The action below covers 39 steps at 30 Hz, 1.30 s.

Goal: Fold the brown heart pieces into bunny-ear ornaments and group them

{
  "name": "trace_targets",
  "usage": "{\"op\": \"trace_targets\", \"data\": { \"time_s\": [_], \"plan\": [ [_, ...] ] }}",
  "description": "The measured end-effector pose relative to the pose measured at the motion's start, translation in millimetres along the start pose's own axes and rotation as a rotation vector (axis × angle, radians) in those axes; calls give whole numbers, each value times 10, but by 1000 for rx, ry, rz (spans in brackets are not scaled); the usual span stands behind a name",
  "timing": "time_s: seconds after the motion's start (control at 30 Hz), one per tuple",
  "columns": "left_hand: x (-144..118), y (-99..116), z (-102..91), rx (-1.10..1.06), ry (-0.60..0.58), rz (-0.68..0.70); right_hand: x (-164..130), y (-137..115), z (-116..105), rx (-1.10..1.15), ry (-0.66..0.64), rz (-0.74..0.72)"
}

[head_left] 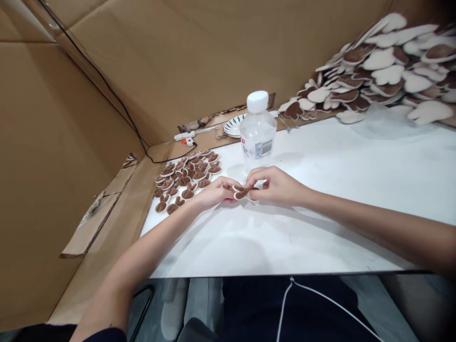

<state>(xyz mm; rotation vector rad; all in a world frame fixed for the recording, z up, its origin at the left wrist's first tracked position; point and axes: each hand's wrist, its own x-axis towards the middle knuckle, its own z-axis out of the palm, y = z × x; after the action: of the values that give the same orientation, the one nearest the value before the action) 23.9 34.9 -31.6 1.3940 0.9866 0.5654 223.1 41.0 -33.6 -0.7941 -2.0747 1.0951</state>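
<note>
Between my two hands is a small brown plush piece (241,194) with a cream edge and rounded lobes, held just above the white tabletop. My left hand (220,191) pinches its left side, and the fingers of my right hand (273,186) close on its right side. To the left of my hands lies a spread of similar brown pieces (188,180), each with a pale rim and ear-like lobes. Right behind my hands stands a clear plastic bottle (259,128) with a white cap.
A large pile of flat brown and cream plush pieces (386,76) rises at the back right. Behind the bottle sit a striped plate (233,126) and a white glue gun (187,137) with a black cable (103,80). Cardboard walls (199,61) enclose the white table (356,175).
</note>
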Motion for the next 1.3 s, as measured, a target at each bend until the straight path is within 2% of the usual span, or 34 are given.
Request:
{"op": "trace_targets", "data": {
  "time_s": [0.07, 0.2, 0.33, 0.4, 0.7, 0.87, 1.07, 1.23, 1.3],
  "plan": [
    [85, 67, -106, 47, -121, -65, 15, 18, -14, -15, -33, 5],
    [250, 237, -253, 183, -284, -91, 39, 36, -47, -45, -89, 13],
    [350, 379, -264, 241, -458, -177, 45, 18, -83, -49, -161, -7],
    [379, 396, -237, 253, -490, -224, 40, 7, -95, -71, -188, -38],
    [343, 214, -176, 285, -372, -96, 26, -14, -58, -204, -161, -121],
    [228, 363, -94, 494, -329, 62, 14, -26, -18, -215, -133, -69],
    [102, 499, 86, 852, -113, 268, -15, 0, -1, -157, -107, 90],
    [-47, 570, 162, 946, -113, 378, -45, 3, 24, -148, -101, 79],
    [-109, 581, 145, 978, -40, 428, -62, 2, 35, -165, -72, 34]
  ]
}}
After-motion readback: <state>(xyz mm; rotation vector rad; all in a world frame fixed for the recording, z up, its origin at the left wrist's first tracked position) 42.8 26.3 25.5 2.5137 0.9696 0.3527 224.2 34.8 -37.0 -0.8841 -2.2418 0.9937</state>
